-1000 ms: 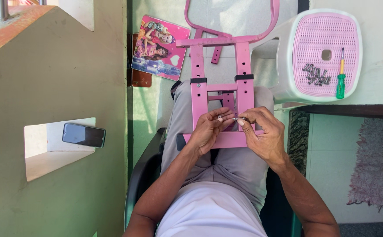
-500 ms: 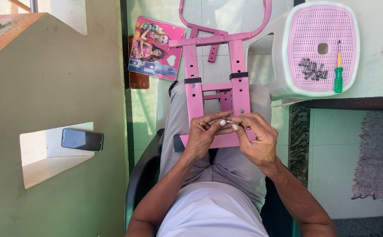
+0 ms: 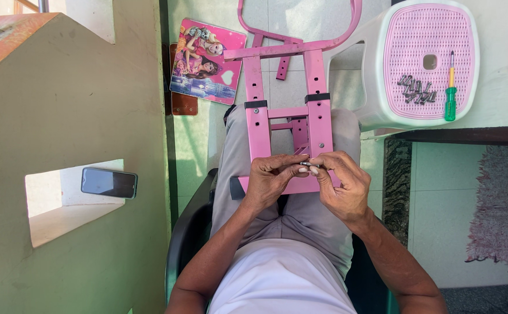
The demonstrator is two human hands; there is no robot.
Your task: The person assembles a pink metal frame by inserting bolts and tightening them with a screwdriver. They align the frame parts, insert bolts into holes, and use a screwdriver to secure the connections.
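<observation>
Across the lap, a pink metal frame is being fitted with a small bolt.

Seen from the head camera, the bolt is pinched between the fingers of the left hand and the right hand, both clamped on it just above the frame's near crossbar. The frame is best kept steady on the knees and the bolt held square. Spare screws and a green screwdriver lie on the far-right pink stool.

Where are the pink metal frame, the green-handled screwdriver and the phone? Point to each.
pink metal frame [image 3: 257, 125], head view, left upright bar.
green-handled screwdriver [image 3: 450, 107], head view, green handle.
phone [image 3: 109, 182], head view, middle of dark screen.
</observation>
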